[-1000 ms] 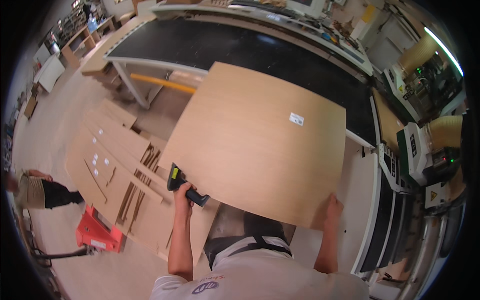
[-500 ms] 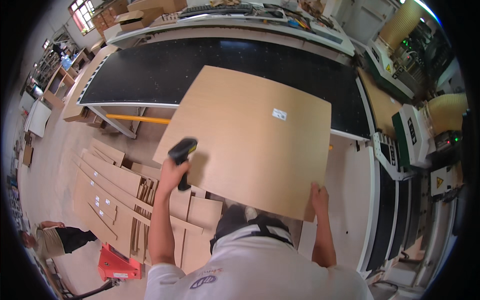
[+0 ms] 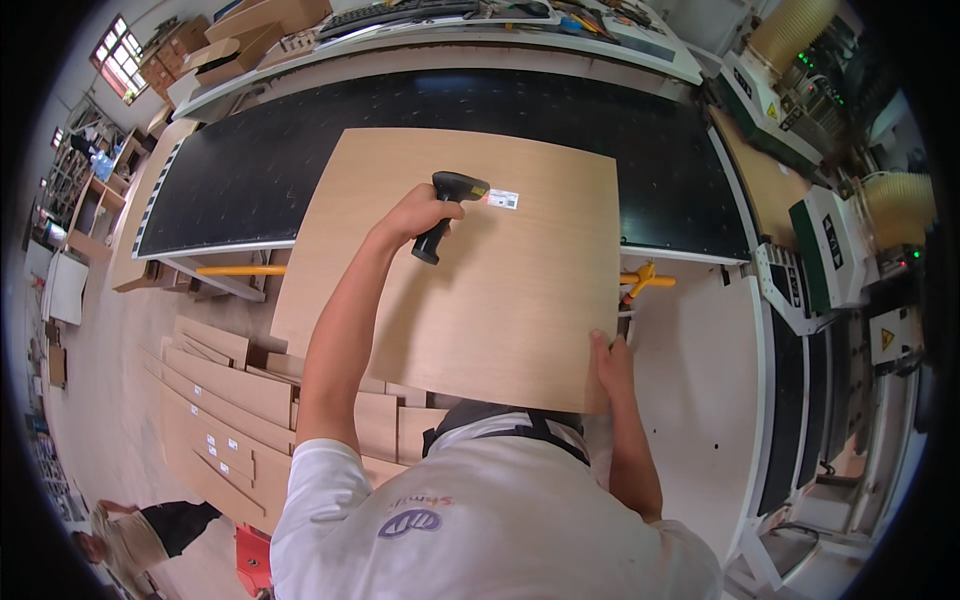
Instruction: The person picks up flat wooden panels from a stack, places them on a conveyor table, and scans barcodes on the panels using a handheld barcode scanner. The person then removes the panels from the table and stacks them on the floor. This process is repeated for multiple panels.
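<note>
Head view: my left hand (image 3: 420,213), gripping the scanner (image 3: 457,186), has swung to the label (image 3: 504,200), now seemingly aimed; my right hand (image 3: 614,364) clasps the board (image 3: 510,300) at its near-right corner, far side over the counter (image 3: 225,190).

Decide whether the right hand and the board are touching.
Touching. The head view shows the right hand gripping the board at its right edge, near the lower corner.

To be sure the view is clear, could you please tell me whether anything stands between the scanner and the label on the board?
Nothing visible does: the scanner in the left hand faces the label from the left, with no object between.
</note>
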A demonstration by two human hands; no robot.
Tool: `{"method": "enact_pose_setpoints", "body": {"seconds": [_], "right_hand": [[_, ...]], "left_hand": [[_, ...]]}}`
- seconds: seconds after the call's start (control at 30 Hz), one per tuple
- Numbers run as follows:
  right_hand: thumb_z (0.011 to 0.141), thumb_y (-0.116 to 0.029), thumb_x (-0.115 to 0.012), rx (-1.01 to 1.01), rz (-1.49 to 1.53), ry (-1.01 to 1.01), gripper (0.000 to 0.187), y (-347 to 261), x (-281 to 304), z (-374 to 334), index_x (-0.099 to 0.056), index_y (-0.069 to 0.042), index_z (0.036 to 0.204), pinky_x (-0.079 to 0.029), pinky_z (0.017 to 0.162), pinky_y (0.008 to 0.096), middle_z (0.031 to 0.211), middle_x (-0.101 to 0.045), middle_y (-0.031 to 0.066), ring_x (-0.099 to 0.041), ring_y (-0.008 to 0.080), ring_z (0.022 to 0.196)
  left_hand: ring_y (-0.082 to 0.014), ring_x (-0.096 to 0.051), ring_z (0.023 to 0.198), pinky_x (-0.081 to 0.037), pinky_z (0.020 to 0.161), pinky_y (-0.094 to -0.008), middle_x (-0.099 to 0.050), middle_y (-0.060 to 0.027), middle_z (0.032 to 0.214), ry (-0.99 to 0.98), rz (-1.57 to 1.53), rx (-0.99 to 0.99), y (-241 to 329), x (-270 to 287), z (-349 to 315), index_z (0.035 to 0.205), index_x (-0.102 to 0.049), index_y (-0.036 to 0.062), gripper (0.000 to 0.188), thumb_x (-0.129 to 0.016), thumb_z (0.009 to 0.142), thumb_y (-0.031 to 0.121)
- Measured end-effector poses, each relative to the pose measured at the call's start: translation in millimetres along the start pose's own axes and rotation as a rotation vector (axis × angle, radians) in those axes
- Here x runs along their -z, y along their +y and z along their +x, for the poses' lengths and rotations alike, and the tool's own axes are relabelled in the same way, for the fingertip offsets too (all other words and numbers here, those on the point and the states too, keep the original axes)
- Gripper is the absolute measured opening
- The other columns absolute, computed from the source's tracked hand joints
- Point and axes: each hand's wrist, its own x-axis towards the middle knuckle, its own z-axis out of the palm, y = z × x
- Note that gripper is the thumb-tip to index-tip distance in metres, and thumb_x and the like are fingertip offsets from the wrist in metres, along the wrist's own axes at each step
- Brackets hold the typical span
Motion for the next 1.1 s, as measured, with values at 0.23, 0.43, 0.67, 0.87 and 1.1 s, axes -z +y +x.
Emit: {"method": "enact_pose_setpoints", "body": {"seconds": [0.23,0.43,0.67,0.87,1.1], "right_hand": [[0.090,-0.053,-0.053,0.015,-0.010,0.001,0.064,7.1,-4.8,5.8,-0.058,0.011,0.091,-0.049,0.076,0.0506,0.089,-0.062,0.0339,-0.062,0.0486,0.089],[0.091,-0.051,-0.052,0.001,-0.098,-0.042,0.063,-2.5,-3.7,2.0,-0.058,0.011,0.093,-0.049,0.078,0.0510,0.092,-0.063,0.0346,-0.062,0.0482,0.092],[0.092,-0.048,-0.054,0.030,-0.123,-0.089,0.058,-35.7,-26.6,23.5,-0.055,0.010,0.099,-0.049,0.079,0.0513,0.092,-0.063,0.0342,-0.062,0.0480,0.092],[0.094,-0.044,-0.052,0.192,-0.053,-0.245,0.052,-87.0,-69.5,34.9,-0.055,0.008,0.097,-0.050,0.075,0.0505,0.086,-0.064,0.0321,-0.064,0.0466,0.085],[0.095,-0.035,-0.056,0.053,0.391,-0.979,0.034,-61.0,-114.3,68.0,-0.058,-0.002,0.104,-0.048,0.053,0.0288,0.075,-0.064,0.0080,-0.062,0.0147,0.063]], "left_hand": [[-0.0162,-0.062,0.060,-0.050,0.053,-0.0296,-0.059,-0.0080,0.073,0.000,-0.046,0.048,3.2,-3.0,26.1,0.094,-0.061,-0.0078,0.030,-0.067,0.076,0.015],[-0.0154,-0.062,0.058,-0.050,0.052,-0.0291,-0.061,-0.0087,0.070,0.026,-0.018,0.020,-18.0,-2.4,34.1,0.091,-0.062,-0.0058,0.028,-0.068,0.076,0.016],[-0.0163,-0.064,0.061,-0.053,0.056,-0.0304,-0.065,-0.0092,0.070,-0.011,-0.163,0.085,-60.5,-38.7,-62.3,0.085,-0.066,-0.0027,0.021,-0.066,0.075,0.016],[-0.0090,-0.062,0.061,-0.047,0.049,-0.0232,-0.071,-0.0115,0.082,-0.099,-0.247,0.444,-137.6,-97.2,-183.5,0.104,-0.065,-0.0027,0.035,-0.071,0.077,0.019],[-0.0106,-0.054,0.048,-0.035,0.035,-0.0203,-0.063,-0.0064,0.074,0.660,-0.752,0.243,-163.4,-141.2,-160.5,0.098,-0.062,0.0001,0.031,-0.063,0.079,0.024]]}}
